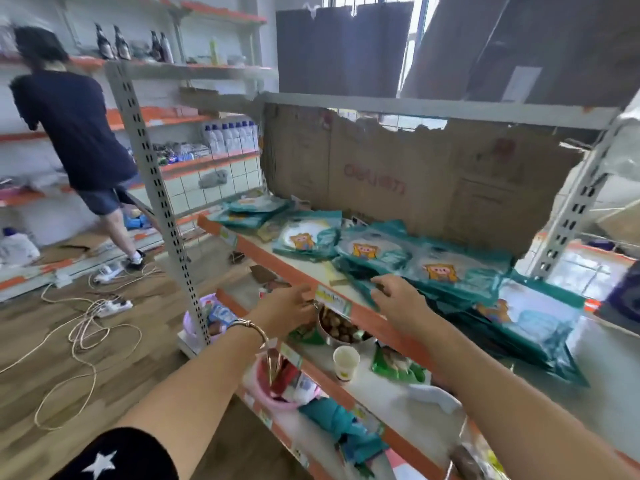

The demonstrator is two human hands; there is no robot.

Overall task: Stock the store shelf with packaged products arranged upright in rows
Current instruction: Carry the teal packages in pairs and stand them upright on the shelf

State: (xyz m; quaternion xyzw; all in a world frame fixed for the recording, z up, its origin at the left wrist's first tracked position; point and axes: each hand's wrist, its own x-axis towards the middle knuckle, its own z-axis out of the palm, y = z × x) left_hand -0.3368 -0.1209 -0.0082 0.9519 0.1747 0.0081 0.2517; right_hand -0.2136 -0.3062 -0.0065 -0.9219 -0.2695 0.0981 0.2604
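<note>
Standing at metal shelf (304,266) w/ orange front edge, both arms out. Gripping w/ R hand (398,301) near edge of dark teal pkt (356,271) at shelf front, fingers (382,283) curled down over it. Holding L hand (287,308) just below orange edge, beside yellow price label (331,298); fingers bent toward label, but too blurred to tell whether pinching anything. Thin bracelet (247,325) on L wrist. More teal pkts (374,251) w/ cartoon animal on front, lying flat rather than upright, overlapping in loose row along shelf to R corner. Torn cardboard sheet (398,174) standing as back wall behind them. On lower shelf (363,389): metal bowl (337,329) of brown round bits right under L hand, paper cup (346,362), green pkt (394,367), pink basket (273,389) w/ sachets. Far L: another person (72,133) in dark top facing other shelving; cables (86,323) on wood floor.
</note>
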